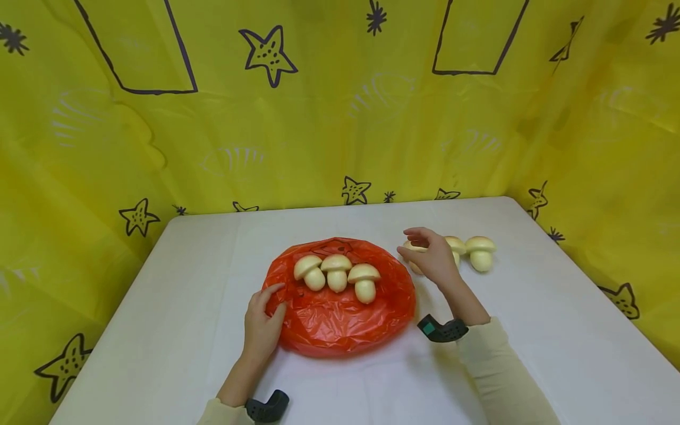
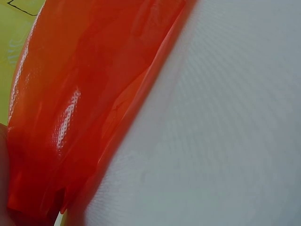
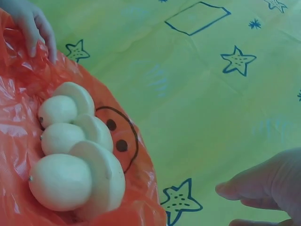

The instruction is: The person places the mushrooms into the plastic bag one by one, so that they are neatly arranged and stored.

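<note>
Three toy mushrooms [image 1: 336, 273] with cream stems and pale caps lie side by side on a red plastic bag [image 1: 340, 330], which spreads out roundly on the table. A dark drawn face on the plastic shows in the right wrist view. My left hand [image 1: 262, 324] pinches the bag's left edge between thumb and fingers; in the left wrist view the red film is stretched taut. To the right of the bag, my right hand [image 1: 432, 260] hovers by a mushroom [image 1: 416, 270] partly hidden behind it, thumb and fingers apart. Nothing shows between them in the right wrist view.
Two more mushrooms [image 1: 480, 254] stand right of my right hand, one partly covered by it. The white table [image 1: 202, 283] has a yellow sheet [image 1: 319, 136] with drawn stars behind it and at both sides. Dark bands [image 1: 443, 329] sit on both wrists.
</note>
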### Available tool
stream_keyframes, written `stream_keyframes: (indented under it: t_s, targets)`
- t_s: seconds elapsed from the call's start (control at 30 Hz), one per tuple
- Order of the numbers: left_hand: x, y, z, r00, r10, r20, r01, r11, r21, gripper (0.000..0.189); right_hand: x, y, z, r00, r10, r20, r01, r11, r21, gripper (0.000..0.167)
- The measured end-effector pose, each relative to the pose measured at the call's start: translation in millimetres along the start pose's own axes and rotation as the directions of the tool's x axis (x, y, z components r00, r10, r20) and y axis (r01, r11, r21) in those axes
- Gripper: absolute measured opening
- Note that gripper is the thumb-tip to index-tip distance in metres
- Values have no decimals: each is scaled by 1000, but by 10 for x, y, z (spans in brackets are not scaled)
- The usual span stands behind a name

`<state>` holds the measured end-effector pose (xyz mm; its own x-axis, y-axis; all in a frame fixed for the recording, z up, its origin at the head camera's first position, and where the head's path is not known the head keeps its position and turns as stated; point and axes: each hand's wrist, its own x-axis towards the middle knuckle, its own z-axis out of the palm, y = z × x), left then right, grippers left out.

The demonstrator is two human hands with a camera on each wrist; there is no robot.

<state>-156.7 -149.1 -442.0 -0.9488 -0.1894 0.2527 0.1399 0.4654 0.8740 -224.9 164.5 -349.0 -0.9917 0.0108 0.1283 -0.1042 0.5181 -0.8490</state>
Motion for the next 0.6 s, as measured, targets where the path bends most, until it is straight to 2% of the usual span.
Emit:
stream_keyframes:
  t_s: [0.6]
  targets:
    - [-6,-3,-3,1000,5,0,-5,1000,-6,33,-19,104,-212,999,6,-48,-5,1000,22,43]
